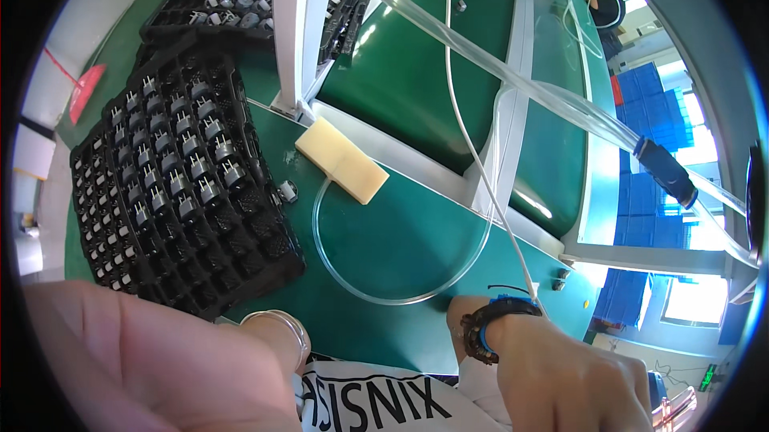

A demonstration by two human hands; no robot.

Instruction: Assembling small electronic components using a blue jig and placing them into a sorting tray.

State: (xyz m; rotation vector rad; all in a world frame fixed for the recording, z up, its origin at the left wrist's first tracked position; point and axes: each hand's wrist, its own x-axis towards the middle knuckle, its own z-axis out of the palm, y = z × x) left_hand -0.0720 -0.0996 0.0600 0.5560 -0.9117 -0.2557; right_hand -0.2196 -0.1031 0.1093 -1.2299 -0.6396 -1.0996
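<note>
My left hand (152, 352) is raised close at the lower left, palm side showing, with a silver bracelet (288, 328) on its wrist. Its fingers run out of the picture, so their pose is hidden. At the lower right is the back of my right hand (573, 380), a dark beaded band and a blue one round the wrist. Its fingers bend down out of sight; what they hold, if anything, cannot be seen. Beyond my left hand lies a black compartment tray (240, 260) with rows of small pronged plug parts (192, 164). One loose part (288, 190) sits beside it.
A pale yellow block (343, 160) with a clear tube (384, 301) lies on the green bench (384, 248). Behind a grey frame post (295, 28) runs a green conveyor belt (400, 84). Clear hoses (513, 76) cross overhead. Another person (609, 12) works at the far right.
</note>
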